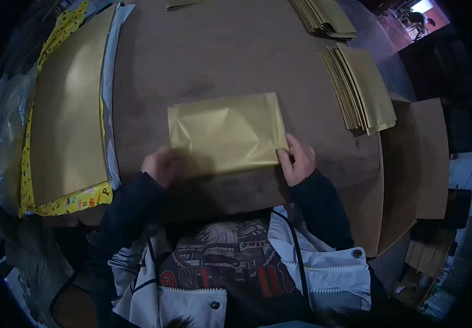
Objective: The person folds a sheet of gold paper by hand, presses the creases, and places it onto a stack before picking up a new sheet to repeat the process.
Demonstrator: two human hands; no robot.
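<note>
A sheet of gold paper, folded into a rectangle with creases across it, lies flat on the brown table in front of me. My left hand rests on its near left corner, fingers partly under or on the edge. My right hand pinches the near right corner, thumb on top of the paper.
A tall pile of gold sheets on yellow patterned wrap lies at the left. Two fanned stacks of folded gold pieces sit at the right and far right. Cardboard panels stand past the table's right edge.
</note>
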